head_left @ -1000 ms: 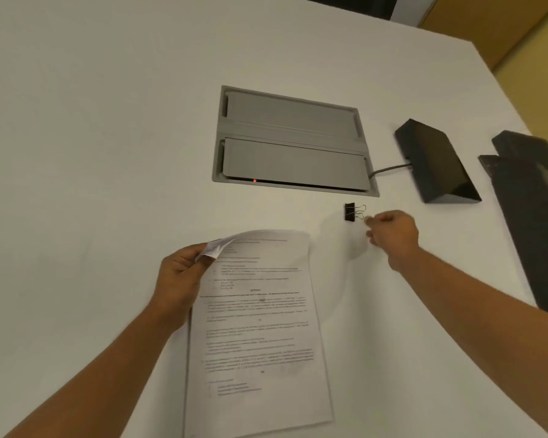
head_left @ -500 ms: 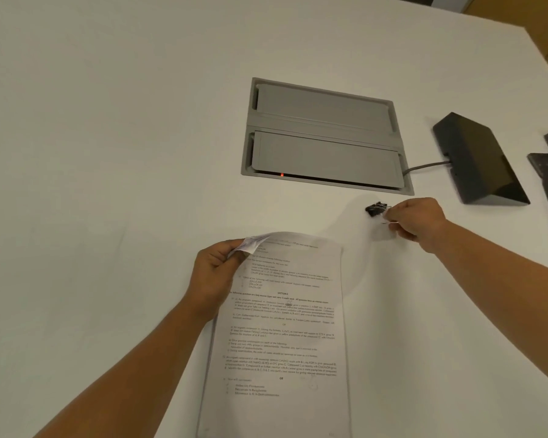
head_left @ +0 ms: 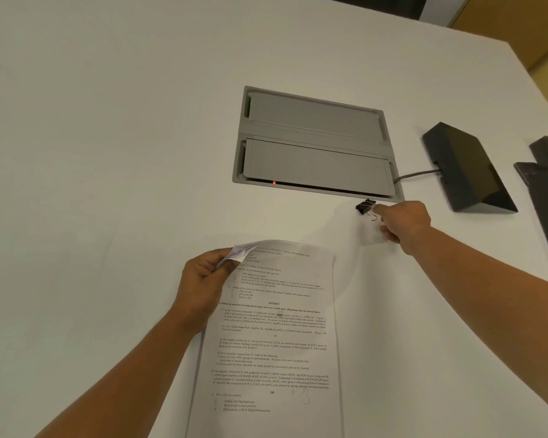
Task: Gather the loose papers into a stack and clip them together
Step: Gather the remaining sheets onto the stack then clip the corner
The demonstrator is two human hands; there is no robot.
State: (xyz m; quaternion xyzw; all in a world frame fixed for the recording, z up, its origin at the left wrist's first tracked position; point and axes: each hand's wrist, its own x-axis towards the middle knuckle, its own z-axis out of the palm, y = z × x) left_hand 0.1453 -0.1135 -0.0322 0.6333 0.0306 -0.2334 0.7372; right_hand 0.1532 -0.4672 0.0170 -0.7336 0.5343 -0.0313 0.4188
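- The right hand [head_left: 405,222] has its fingers [head_left: 382,210] curled, pinching the wire handle of the clip [head_left: 365,206]. The clip's black body sticks out beyond the fingertips.
- I cannot tell whether the clip rests on the table [head_left: 108,137] or hangs just above it. It is just beside the near right corner of the grey hatch [head_left: 314,153], well apart from the papers [head_left: 276,336].
- The left hand [head_left: 203,282] pinches the far left corner of the papers between thumb and curled fingers [head_left: 209,259]. That corner is bent up off the table while the rest lies flat.
- The papers lie as one stack, with the side edges that show roughly in line. The near end runs out of view, so I cannot say how square it is there.
- Done, by my reading: the gathering looks finished and the clip is in hand.
- Left to do: carry the clip across to the raised corner, squeeze its handles to open the jaws, slide it over the edge and let go. No clip is on the papers yet.
- A pinch on one wire handle probably will not open the clip, so a regrip seems likely.
- Off to the right, a black device [head_left: 465,172] with a cable [head_left: 418,174] stands away from that route.
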